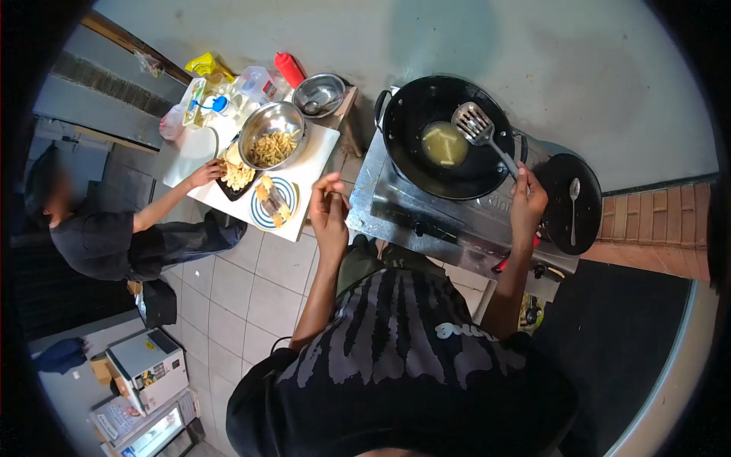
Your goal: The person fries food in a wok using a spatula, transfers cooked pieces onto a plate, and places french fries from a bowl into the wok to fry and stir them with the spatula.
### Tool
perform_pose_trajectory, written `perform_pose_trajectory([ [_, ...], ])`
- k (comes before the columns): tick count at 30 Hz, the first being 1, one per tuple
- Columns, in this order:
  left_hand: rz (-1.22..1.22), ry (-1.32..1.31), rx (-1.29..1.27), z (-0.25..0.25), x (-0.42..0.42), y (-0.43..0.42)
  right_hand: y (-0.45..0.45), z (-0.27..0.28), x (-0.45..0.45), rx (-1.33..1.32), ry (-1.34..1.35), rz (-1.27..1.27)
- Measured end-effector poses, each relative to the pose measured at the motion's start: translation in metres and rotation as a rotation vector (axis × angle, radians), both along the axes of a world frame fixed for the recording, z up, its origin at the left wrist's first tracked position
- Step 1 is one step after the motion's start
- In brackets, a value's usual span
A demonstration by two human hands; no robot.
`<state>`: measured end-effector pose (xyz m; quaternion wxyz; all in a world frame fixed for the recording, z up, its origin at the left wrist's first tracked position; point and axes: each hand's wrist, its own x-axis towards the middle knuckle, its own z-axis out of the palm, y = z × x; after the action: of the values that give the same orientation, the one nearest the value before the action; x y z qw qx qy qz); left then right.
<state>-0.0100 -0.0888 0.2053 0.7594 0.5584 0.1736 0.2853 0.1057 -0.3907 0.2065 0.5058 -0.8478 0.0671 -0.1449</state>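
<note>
My right hand [528, 199] is closed round the handle of a slotted spatula [480, 128]. The spatula's metal head is over the right side of a black wok [411, 164]. A small pool of yellowish oil [444, 152] lies in the bottom of the wok, with a few pale fry-like strips in it. My left hand [330, 213] hovers between the white table and the stove, fingers loosely bent and apart, with nothing visible in it. Under the wok is a metal gas stove [392, 209].
A black lid [560, 209] with a spoon [574, 209] on it lies right of the wok. On the white table [318, 152] stand a steel bowl [259, 122] of fries, a striped plate [261, 217] and a red bottle [289, 70]. Another person [99, 236] reaches toward a food tray [232, 192].
</note>
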Motion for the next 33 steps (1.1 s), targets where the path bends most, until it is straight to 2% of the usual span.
perform_pose_trajectory([
  [1, -0.002, -0.006, -0.004, -0.01, -0.001, 0.005, -0.001, 0.002, 0.0, 0.003, 0.024, 0.0],
  [3, -0.122, -0.134, 0.483, -0.03, -0.003, 0.018, -0.001, 0.001, 0.0, 0.002, 0.046, 0.002],
  [4, -0.149, -0.092, 0.318, -0.03, -0.008, 0.017, 0.0, -0.005, 0.003, 0.011, -0.012, 0.001],
  [5, -0.15, -0.097, 0.314, -0.03, -0.008, 0.016, 0.0, -0.012, 0.005, 0.02, -0.07, -0.001],
  [7, -0.111, -0.021, 0.112, -0.027, -0.01, 0.013, -0.002, -0.031, 0.005, -0.045, -0.061, 0.033],
  [12, -0.141, -0.156, 0.175, -0.026, -0.011, 0.019, -0.004, -0.049, 0.003, -0.125, -0.077, 0.036],
  [14, -0.134, -0.183, 0.185, -0.028, -0.013, 0.023, -0.009, -0.054, 0.003, 0.222, 0.091, -0.002],
  [15, -0.132, -0.216, 0.192, -0.029, -0.012, 0.026, -0.006, -0.049, 0.002, 0.225, 0.092, 0.001],
  [17, -0.132, -0.222, 0.252, -0.029, -0.015, 0.033, -0.005, -0.039, -0.001, 0.732, 0.131, 0.131],
  [18, -0.139, -0.202, 0.184, -0.023, -0.017, 0.036, -0.005, -0.039, -0.003, 0.896, 0.121, 0.203],
  [22, -0.139, -0.196, 0.116, -0.025, -0.016, 0.057, 0.01, -0.026, -0.013, 1.078, 0.229, 0.149],
  [24, -0.134, -0.196, 0.082, -0.024, -0.016, 0.068, 0.022, -0.011, -0.021, 1.063, 0.343, 0.3],
  [25, -0.149, -0.2, 0.075, -0.022, -0.015, 0.073, 0.021, -0.013, -0.022, 1.059, 0.334, 0.286],
  [27, -0.155, -0.2, 0.053, -0.018, -0.011, 0.083, 0.009, -0.033, -0.016, 0.853, 0.37, 0.35],
  [28, -0.19, -0.204, 0.027, -0.018, -0.008, 0.087, 0.003, -0.037, -0.011, 0.554, 0.383, 0.264],
  [29, -0.208, -0.208, 0.02, -0.016, -0.004, 0.09, -0.004, -0.041, -0.009, 0.552, 0.375, 0.247],
  [31, -0.254, -0.149, 0.037, -0.011, 0.005, 0.096, 0.005, -0.021, -0.013, -0.038, 0.143, 0.068],
  [32, -0.274, -0.153, 0.035, -0.008, 0.009, 0.097, 0.011, -0.018, -0.015, -0.023, 0.021, 0.027],
  [33, -0.28, -0.13, 0.084, -0.004, 0.013, 0.095, 0.017, -0.013, -0.016, -0.022, 0.017, 0.006],
])
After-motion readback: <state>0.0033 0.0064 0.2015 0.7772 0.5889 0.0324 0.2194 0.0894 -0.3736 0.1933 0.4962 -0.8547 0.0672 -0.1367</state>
